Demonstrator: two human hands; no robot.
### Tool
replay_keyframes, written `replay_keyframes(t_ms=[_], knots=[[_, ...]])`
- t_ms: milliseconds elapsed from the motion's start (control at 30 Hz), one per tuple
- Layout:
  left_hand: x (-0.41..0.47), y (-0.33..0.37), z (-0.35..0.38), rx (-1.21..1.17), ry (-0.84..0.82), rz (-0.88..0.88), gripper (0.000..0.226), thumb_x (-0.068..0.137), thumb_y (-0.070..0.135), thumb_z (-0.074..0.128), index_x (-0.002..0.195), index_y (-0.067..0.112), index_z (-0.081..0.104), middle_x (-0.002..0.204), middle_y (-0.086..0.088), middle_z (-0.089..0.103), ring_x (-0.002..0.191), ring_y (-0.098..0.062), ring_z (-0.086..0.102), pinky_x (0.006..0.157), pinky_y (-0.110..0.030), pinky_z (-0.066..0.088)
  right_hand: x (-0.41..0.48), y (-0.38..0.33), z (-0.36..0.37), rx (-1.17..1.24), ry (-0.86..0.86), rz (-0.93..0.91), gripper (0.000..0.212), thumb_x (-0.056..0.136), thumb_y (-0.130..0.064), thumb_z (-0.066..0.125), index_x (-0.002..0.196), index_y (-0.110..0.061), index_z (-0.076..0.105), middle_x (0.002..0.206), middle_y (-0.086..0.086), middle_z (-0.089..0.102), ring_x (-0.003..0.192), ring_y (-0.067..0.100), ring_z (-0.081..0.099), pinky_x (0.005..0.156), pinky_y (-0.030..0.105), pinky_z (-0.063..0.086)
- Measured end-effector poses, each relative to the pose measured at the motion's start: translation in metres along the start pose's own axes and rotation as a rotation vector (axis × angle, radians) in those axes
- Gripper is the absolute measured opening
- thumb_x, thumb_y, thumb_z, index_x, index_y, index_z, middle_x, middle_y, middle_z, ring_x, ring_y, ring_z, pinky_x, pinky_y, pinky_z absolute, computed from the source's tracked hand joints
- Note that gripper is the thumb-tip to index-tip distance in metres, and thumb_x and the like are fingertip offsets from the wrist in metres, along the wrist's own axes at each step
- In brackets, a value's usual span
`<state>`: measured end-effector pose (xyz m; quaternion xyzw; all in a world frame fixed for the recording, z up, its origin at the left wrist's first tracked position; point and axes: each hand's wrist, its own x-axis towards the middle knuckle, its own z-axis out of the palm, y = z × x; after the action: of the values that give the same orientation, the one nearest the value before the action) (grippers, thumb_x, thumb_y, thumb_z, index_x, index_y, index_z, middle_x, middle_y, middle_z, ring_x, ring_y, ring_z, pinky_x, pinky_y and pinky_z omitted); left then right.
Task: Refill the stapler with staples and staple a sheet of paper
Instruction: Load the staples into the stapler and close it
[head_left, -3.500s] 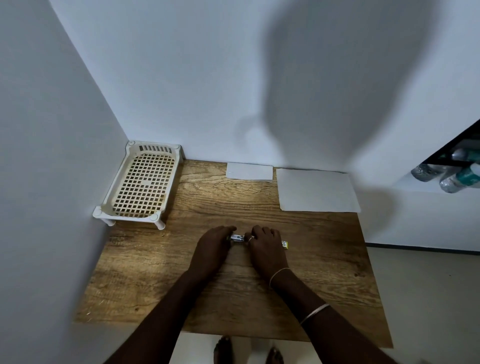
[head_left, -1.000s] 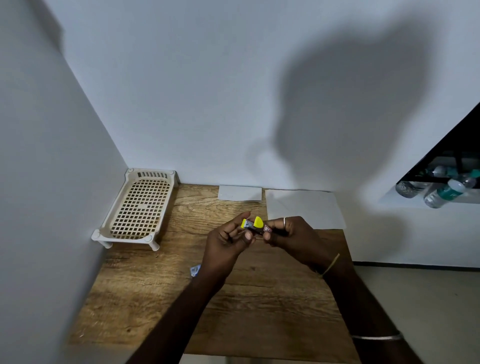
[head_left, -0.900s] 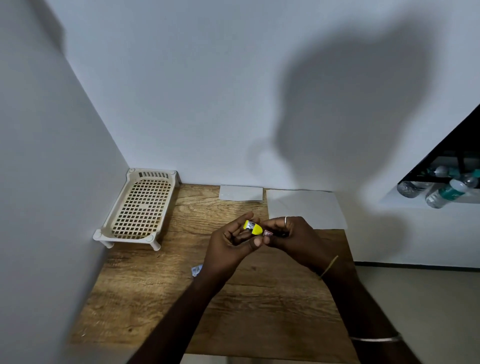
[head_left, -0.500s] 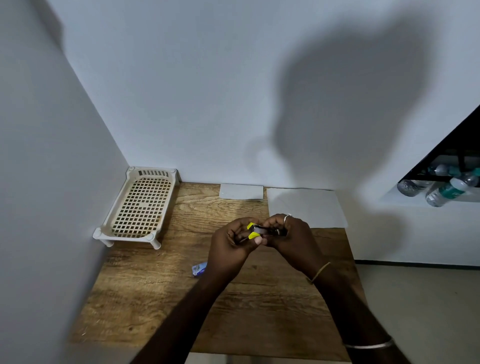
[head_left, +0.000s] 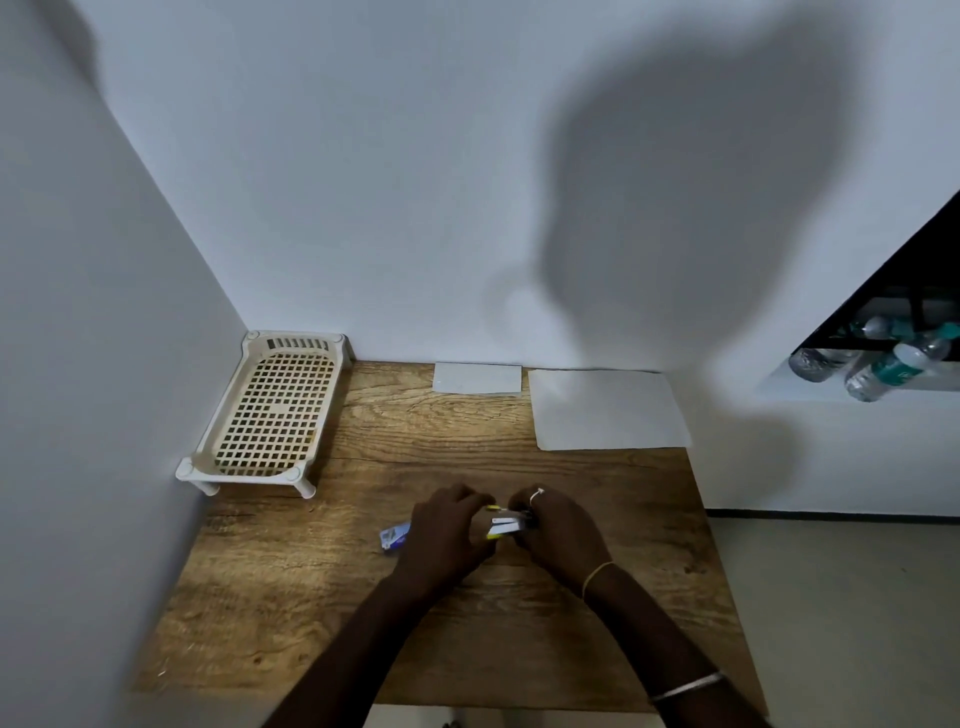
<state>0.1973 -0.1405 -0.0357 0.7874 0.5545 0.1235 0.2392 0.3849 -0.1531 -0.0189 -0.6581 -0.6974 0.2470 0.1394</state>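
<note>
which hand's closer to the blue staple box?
Left. The left hand is right beside the blue staple box, just to its right; the right hand is farther right, past the stapler.

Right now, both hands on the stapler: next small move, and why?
Probably free the left hand and reach for the blue staple box lying just beside it, while the right hand holds the stapler. The stapler looks spread open, yellow parts apart, no staples visible; the paper lies untouched at the far edge.
</note>
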Motion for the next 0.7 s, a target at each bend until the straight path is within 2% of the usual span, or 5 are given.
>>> replay_keyframes(t_ms=[100,500,700], knots=[[-0.002,-0.008,0.019,0.055,-0.048,-0.036,0.057,0.077,0.049,0.076,0.131,0.038,0.059,0.125,0.008,0.056,0.115,-0.016,0.054,0.09,-0.037,0.036,0.0,0.007,0.013,-0.01,-0.037,0.019,0.028,0.077,-0.031,0.075,0.105,-0.029,0.072,0.104,-0.006,0.071,0.097,0.014,0.065,0.079,0.027,0.051],[0.007,-0.022,0.045,0.115,-0.038,-0.081,0.041,0.085,0.051,0.062,0.123,0.037,0.059,0.115,0.003,0.049,0.105,-0.02,0.048,0.084,-0.039,0.037,0.012,0.019,0.036,-0.087,-0.048,0.022,0.032,0.072,-0.037,0.08,0.102,-0.028,0.075,0.102,-0.006,0.07,0.097,0.016,0.064,0.084,0.036,0.055],[0.011,-0.029,0.047,0.152,-0.088,-0.064,0.057,0.077,0.059,0.07,0.128,0.038,0.057,0.119,0.002,0.049,0.109,-0.02,0.047,0.086,-0.039,0.038,0.016,0.023,0.037,-0.121,-0.058,-0.01,0.031,0.074,-0.036,0.079,0.105,-0.03,0.074,0.102,-0.008,0.068,0.099,0.016,0.063,0.085,0.034,0.052]])
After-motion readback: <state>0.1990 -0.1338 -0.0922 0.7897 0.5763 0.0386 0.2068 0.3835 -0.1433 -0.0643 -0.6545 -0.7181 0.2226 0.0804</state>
